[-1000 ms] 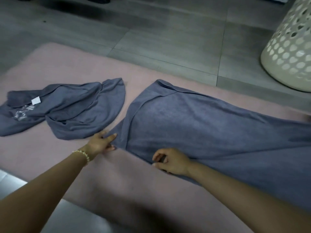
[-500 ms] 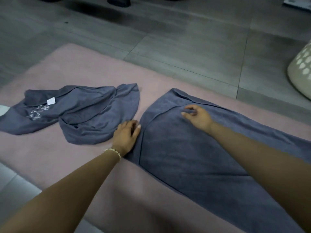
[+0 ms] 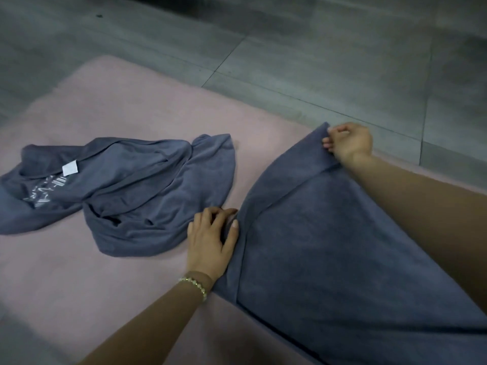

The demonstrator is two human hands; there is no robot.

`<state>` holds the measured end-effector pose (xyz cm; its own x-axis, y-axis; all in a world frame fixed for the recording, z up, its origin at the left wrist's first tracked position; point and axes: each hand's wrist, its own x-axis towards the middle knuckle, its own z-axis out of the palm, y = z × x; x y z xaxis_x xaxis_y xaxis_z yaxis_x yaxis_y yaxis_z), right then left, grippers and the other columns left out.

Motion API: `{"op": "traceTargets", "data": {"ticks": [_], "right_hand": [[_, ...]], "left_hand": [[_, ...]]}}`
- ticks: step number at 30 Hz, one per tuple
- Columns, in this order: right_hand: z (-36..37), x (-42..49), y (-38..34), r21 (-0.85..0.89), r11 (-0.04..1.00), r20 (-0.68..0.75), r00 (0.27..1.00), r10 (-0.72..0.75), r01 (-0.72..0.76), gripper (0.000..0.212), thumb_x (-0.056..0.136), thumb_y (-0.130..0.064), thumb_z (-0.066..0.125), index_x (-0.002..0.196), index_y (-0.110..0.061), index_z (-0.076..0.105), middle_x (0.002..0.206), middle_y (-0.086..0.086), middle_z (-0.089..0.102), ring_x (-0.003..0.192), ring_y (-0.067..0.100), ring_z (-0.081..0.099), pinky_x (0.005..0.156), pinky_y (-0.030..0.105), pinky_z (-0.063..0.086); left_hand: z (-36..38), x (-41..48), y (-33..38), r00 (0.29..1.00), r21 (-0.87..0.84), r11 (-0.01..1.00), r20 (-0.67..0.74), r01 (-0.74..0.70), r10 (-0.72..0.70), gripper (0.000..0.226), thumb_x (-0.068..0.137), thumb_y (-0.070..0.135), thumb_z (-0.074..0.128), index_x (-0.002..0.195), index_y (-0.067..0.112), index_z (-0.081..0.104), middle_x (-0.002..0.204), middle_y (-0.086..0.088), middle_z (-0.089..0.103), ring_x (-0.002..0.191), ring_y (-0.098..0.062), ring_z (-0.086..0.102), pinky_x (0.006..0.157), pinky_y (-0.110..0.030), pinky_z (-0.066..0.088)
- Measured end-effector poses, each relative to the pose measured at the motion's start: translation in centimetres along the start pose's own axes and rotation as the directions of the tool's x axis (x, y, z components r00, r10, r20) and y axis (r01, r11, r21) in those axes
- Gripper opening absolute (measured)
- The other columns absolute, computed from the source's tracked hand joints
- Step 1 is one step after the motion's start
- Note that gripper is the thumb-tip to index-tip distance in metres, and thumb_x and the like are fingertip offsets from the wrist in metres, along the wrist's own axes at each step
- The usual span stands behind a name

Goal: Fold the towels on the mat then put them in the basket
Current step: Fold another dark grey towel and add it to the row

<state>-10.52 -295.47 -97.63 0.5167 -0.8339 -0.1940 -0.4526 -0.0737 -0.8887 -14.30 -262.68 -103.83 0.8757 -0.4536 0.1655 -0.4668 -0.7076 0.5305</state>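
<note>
- Presently, the spread towel [image 3: 342, 246] is laid flat on the right side of the pink mat [image 3: 131, 106]; only its far corner is raised slightly
- The right grip [image 3: 347, 142] is clamped on that far corner, with the fingers curled round the hem
- The left grip [image 3: 210, 241] is closed on the same towel's left edge, the fabric being pinched between thumb and bent fingers; a beaded bracelet [image 3: 195, 284] is worn at that wrist
- A second towel [image 3: 131, 185] is seen crumpled on the mat's left side, just beside the left grip; a white label [image 3: 70, 168] is shown on it
- Grey floor tiles [image 3: 290, 48] are seen beyond the mat

Dim, soft light; slight blur
</note>
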Motion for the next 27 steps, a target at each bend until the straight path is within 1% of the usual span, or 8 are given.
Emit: {"op": "traceTargets", "data": {"ticks": [3,5,7,9,13,20,24,27], "right_hand": [[0.1,2.8,-1.3,0.020,1.000,-0.010,1.000,0.005,-0.004,0.026,0.096,-0.009,0.052,0.071,-0.015,0.054,0.042,-0.012,0.059,0.045,-0.002,0.059,0.049,0.010,0.046],[0.7,3.0,-0.1,-0.160,0.987,0.146,0.989,0.024,0.000,0.010,0.095,-0.014,0.054,0.100,-0.009,0.061,0.090,-0.002,0.071,0.094,0.010,0.067,0.076,0.011,0.049],[1.1,2.2,1.5,-0.384,0.920,0.310,0.950,0.045,0.082,0.050,0.092,-0.023,0.059,0.135,-0.004,0.044,0.137,0.010,0.051,0.128,0.025,0.047,0.107,0.025,0.036],[1.3,0.9,2.3,-0.499,0.834,0.376,0.926,-0.036,0.235,0.063,0.091,-0.027,0.060,0.144,-0.007,0.033,0.151,0.012,0.033,0.138,0.026,0.033,0.115,0.027,0.021],[0.7,-2.9,3.5,-0.527,0.711,0.491,0.849,-0.194,0.467,0.064,0.093,-0.032,0.056,0.147,-0.012,0.028,0.159,0.009,0.011,0.147,0.021,0.011,0.119,0.027,0.007],[-6.5,-11.4,6.7,-0.545,0.636,0.665,0.744,-0.070,0.547,0.064,0.093,-0.042,0.052,0.148,-0.023,0.025,0.160,-0.003,0.001,0.146,0.018,0.014,0.118,0.027,0.010],[-13.2,-13.5,8.4,-0.596,0.599,0.661,0.751,-0.013,0.535,0.062,0.093,-0.044,0.050,0.148,-0.025,0.027,0.160,-0.005,0.001,0.146,0.015,0.014,0.118,0.025,0.010],[-18.3,-14.0,9.2,-0.646,0.583,0.626,0.779,0.037,0.492,0.059,0.094,-0.042,0.051,0.146,-0.025,0.030,0.159,-0.003,0.007,0.145,0.015,0.016,0.115,0.022,0.009]], "left_hand": [[0.0,0.1,0.2,1.000,0.043,0.999,0.026,-0.011,0.010,0.049,0.088,0.057,0.035,0.117,0.028,0.062,0.105,0.002,0.051,0.096,-0.014,0.041,0.076,-0.024,0.021],[0.1,0.2,0.2,0.999,0.065,0.998,0.038,-0.001,-0.002,0.051,0.085,0.061,0.038,0.116,0.029,0.062,0.105,0.003,0.050,0.095,-0.012,0.039,0.075,-0.025,0.020],[0.2,0.2,0.2,0.999,0.072,0.997,0.041,0.020,-0.023,0.052,0.082,0.065,0.041,0.116,0.031,0.061,0.106,0.005,0.050,0.097,-0.012,0.039,0.078,-0.026,0.023],[0.3,0.2,0.1,0.998,0.066,0.997,0.042,0.033,-0.036,0.055,0.079,0.069,0.044,0.116,0.032,0.060,0.108,0.005,0.049,0.099,-0.011,0.038,0.081,-0.025,0.023],[0.4,0.3,-0.1,0.999,0.064,0.997,0.033,0.033,-0.036,0.058,0.074,0.072,0.047,0.112,0.031,0.061,0.107,0.005,0.049,0.098,-0.012,0.040,0.082,-0.027,0.026],[0.1,0.3,0.6,0.998,0.166,0.985,0.036,0.053,-0.060,0.060,0.070,0.073,0.040,0.090,0.019,0.057,0.095,-0.005,0.050,0.090,-0.027,0.048,0.077,-0.037,0.032],[-1.1,-0.1,2.5,0.952,0.239,0.962,0.239,0.132,-0.190,0.073,0.070,0.076,0.044,0.103,0.014,0.060,0.109,-0.009,0.052,0.106,-0.030,0.044,0.091,-0.039,0.032],[-2.9,-0.9,3.0,0.892,0.125,0.986,0.425,0.109,-0.152,0.050,0.077,0.049,0.070,0.109,0.012,0.062,0.111,-0.007,0.062,0.107,-0.027,0.054,0.087,-0.028,0.039]]}}
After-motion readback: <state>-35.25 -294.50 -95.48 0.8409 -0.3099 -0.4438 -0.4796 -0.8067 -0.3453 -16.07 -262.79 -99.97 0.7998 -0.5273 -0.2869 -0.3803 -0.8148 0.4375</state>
